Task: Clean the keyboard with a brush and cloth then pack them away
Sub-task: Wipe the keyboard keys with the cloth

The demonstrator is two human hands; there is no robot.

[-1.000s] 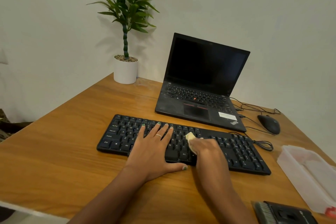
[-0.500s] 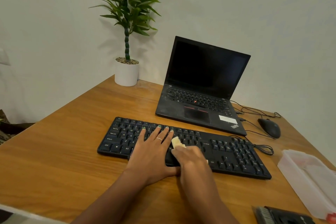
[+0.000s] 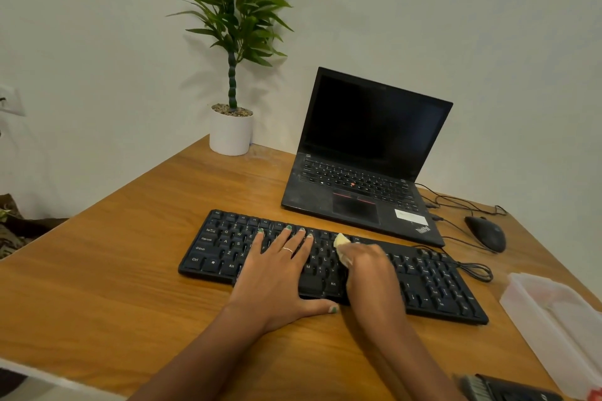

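Head view: left hand (image 3: 277, 273) lies flat steadying the keyboard (image 3: 433, 286), right hand (image 3: 368, 265) grips the cloth (image 3: 340, 241) mid-wipe; brush (image 3: 501, 389) and container (image 3: 553, 325) await packing.

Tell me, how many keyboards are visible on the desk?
2: the black keyboard under both hands, and the laptop keyboard behind it.

One keyboard (image 3: 332, 265), one cloth (image 3: 341, 241), one laptop (image 3: 365, 156), one mouse (image 3: 486, 233), two hands.

Head cam, looks fwd/down, close over desk (image 3: 97, 286).
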